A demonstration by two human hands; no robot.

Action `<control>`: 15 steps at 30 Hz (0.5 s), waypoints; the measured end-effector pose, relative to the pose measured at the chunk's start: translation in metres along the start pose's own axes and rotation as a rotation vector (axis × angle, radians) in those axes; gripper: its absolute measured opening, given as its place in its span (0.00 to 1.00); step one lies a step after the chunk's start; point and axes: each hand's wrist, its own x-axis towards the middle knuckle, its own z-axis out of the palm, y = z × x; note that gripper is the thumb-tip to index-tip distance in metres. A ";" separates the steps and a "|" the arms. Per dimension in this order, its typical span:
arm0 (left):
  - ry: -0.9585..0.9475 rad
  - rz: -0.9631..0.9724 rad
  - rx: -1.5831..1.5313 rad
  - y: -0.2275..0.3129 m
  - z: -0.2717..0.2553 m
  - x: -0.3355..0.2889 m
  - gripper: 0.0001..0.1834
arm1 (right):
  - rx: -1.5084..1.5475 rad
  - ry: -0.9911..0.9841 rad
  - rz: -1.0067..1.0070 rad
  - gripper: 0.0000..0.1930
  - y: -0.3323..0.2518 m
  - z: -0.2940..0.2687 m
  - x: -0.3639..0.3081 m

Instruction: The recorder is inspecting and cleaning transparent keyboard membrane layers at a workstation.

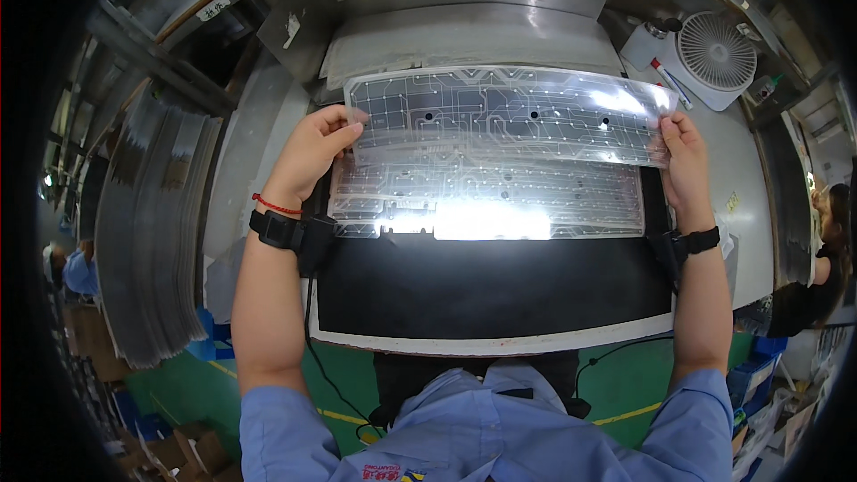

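Observation:
A clear plastic circuit sheet (482, 120) with printed silvery traces is held up by its two short ends. My left hand (308, 153) pinches its left end between thumb and fingers. At the right end, my right hand (686, 165) grips the sheet the same way. Beneath and nearer to me lie more transparent circuit sheets (402, 187), partly covered by the held one and bright with glare. They rest on a black mat (482, 290) on the worktable. How many sheets lie there I cannot tell.
Behind the sheets lies a flat pale stack (473, 40). A white fan (717, 52), a bottle (650, 43) and a red-capped marker (665, 74) stand or lie at the far right. Tall stacks of grey sheets (156, 232) flank the table's left. A person (817, 277) is at the right edge.

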 end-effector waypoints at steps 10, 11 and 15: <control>0.214 0.362 -0.173 -0.019 0.000 0.010 0.08 | -0.138 -0.015 -0.409 0.07 0.000 -0.006 0.002; 0.224 0.351 -0.172 -0.017 0.002 0.008 0.08 | -0.207 -0.002 -0.448 0.07 -0.001 -0.005 0.002; 0.208 0.190 -0.187 -0.018 -0.003 0.007 0.11 | -0.396 0.033 -0.420 0.08 -0.007 -0.007 -0.002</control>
